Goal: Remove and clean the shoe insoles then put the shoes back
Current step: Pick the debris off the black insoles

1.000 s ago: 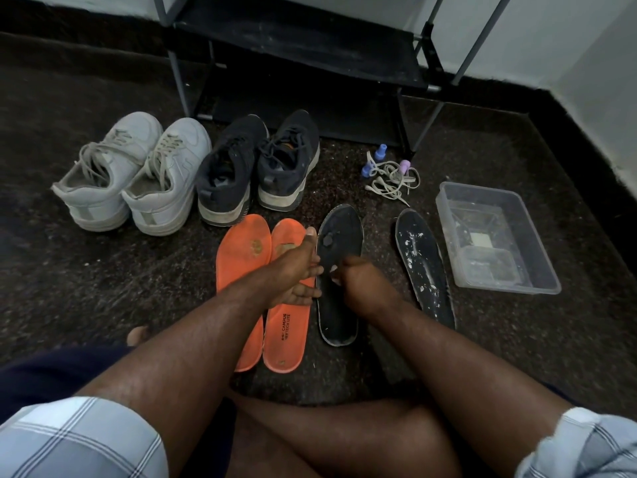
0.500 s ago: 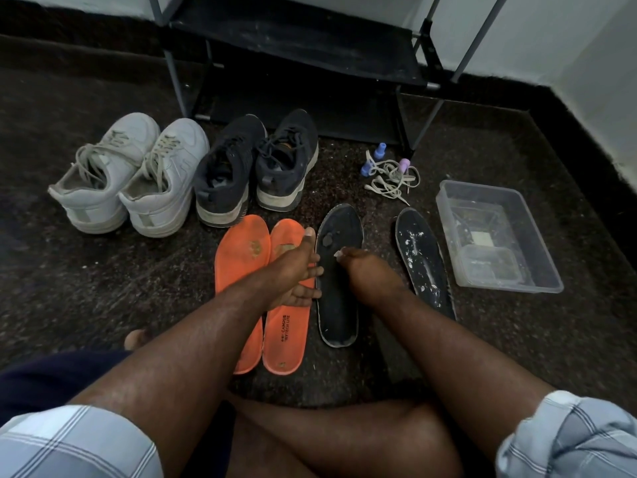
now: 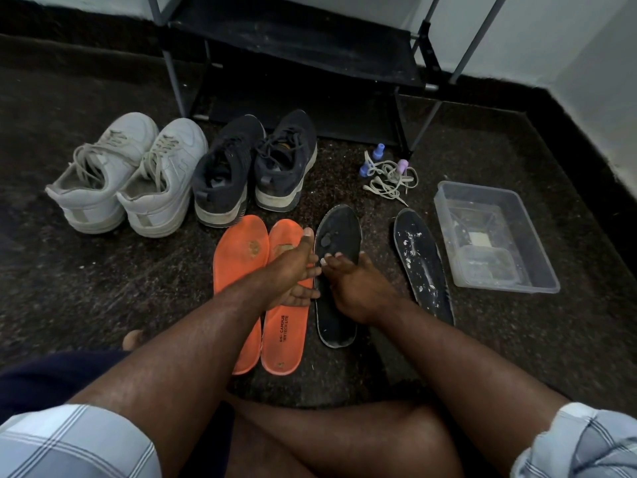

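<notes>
Two orange insoles (image 3: 238, 270) lie side by side on the dark floor, with a black insole (image 3: 339, 326) to their right and a second black insole (image 3: 420, 263), flecked with white, further right. My left hand (image 3: 293, 270) hovers open, palm turned right, over the right orange insole. My right hand (image 3: 351, 284) is over the middle of the first black insole, fingers stretched towards my left hand and nothing in them. A small dark lump sits near that insole's toe. Behind stand a pair of white sneakers (image 3: 131, 174) and a pair of dark sneakers (image 3: 255, 163).
A clear plastic tub (image 3: 479, 188) with some wet residue stands at the right. Loose white laces (image 3: 389, 177) and small blue and purple caps lie near the leg of a black shoe rack (image 3: 293, 32). My crossed legs fill the foreground.
My right hand has moved up the black insole and uncurled its fingers, ending close to my left hand. My left hand has stayed over the orange insole.
</notes>
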A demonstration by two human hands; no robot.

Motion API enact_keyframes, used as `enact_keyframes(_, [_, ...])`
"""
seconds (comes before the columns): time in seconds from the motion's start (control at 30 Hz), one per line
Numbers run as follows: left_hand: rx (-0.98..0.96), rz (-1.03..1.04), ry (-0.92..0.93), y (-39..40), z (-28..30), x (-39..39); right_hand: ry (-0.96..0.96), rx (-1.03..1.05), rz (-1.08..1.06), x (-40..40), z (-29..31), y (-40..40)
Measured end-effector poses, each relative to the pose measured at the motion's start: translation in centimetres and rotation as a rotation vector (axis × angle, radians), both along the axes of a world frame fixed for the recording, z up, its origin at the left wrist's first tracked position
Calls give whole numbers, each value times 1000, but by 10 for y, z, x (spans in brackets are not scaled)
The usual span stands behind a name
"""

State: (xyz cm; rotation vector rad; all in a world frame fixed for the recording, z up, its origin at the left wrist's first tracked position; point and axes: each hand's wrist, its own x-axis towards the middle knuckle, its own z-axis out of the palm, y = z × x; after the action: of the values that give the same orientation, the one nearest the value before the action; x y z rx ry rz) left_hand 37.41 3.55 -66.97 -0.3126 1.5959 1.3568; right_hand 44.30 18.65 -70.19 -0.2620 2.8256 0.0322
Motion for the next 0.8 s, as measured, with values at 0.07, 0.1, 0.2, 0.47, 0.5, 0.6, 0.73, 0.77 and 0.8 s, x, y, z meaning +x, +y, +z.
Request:
enact_keyframes(0.07, [-2, 5, 6, 0, 0, 0, -17, 19, -131, -7, -2, 11])
enact_keyframes(0.1, [-3, 4, 5, 0, -1, 0, -42, 10, -222, -9, -2, 13])
enact_keyframes(0.2, [2, -9, 0, -1, -2, 0, -86, -64, -239, -9, -1, 3])
enact_keyframes(0.47, [-7, 7, -5, 1, -1, 1, -99, -47, -296, -19, 0, 10])
enact_keyframes(0.5, [-4, 1, -6, 0, -1, 1, -105, -72, -260, -19, 1, 5])
enact_keyframes(0.6, [-1, -7, -11, 0, 0, 0, -95, -111, -165, -18, 1, 1])
enact_keyframes(0.73, [-2, -10, -14, 1, -2, 0, -103, -61, -316, -25, 0, 15])
enact_keyframes(0.77, [-2, -6, -10, 0, -2, 0, -110, -82, -299, -24, 1, 10])
enact_keyframes(0.8, [0, 0, -7, 0, -2, 0, -114, -110, -256, -22, 1, 5])
